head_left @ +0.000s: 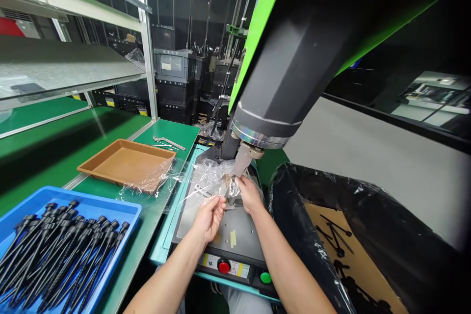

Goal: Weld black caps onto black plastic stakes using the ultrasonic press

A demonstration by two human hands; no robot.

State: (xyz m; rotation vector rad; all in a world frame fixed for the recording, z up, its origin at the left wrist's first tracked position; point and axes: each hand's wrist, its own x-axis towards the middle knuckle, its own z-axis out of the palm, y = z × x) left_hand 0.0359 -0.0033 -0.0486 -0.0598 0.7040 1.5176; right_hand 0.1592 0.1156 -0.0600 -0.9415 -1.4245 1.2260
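Observation:
My left hand [211, 217] is closed in a pinch on the near edge of a clear plastic bag [210, 172]. Across from it, my right hand [250, 194] has its fingers closed on the bag's right side, just under the metal horn [243, 158] of a press-like machine. Crumpled film spreads over the grey machine base [221, 238] and hides part of the metal fixture [230, 204] beneath. More clear film [154, 179] trails left over the corner of a brown tray [121, 159]. What lies inside the bag, if anything, I cannot make out.
At left, a blue tray [134, 208] holds many black stemmed parts with round caps. Wrenches [169, 142] lie behind the brown tray. A red button [223, 266] and a green button [265, 277] front the base. At right stands a black-lined box [294, 181] with black parts on cardboard.

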